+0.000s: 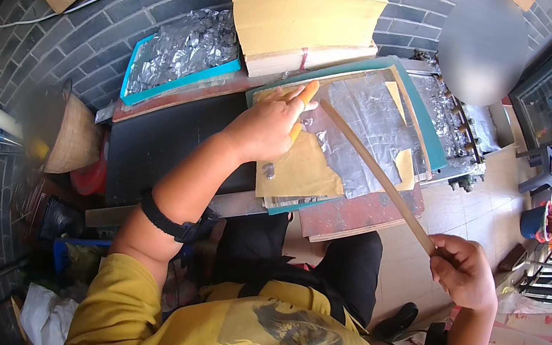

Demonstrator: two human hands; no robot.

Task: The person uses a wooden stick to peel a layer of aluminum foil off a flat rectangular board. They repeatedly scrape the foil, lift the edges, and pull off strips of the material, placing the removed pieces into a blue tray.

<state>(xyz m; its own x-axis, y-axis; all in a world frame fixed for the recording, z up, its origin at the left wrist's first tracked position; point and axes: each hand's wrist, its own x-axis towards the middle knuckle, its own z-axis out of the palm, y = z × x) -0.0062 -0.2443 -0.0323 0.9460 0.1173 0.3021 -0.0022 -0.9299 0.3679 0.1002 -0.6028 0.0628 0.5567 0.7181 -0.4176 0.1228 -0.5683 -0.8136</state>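
My right hand (464, 273) is closed around the near end of a long, thin wooden strip (383, 180). The strip slants up and left across a silver foil sheet (362, 128), its far end close to my left fingertips. My left hand (270, 127) is over the left part of the stack, fingers stretched forward and thumb apart. Yellow covers sit on some of its fingertips. Beneath the foil lies yellow-brown paper (298, 169), torn or uneven along its edge. Paper and foil rest on boards, with a green board (431, 150) showing at the right.
Behind stand a stack of yellow paper (305, 11) and a blue tray (133, 81) heaped with crumpled foil (191, 47). A black surface (171, 149) lies left, a reddish board (356, 214) in front. At right are a foil-covered rack (447, 116) and a blue bucket (535, 222).
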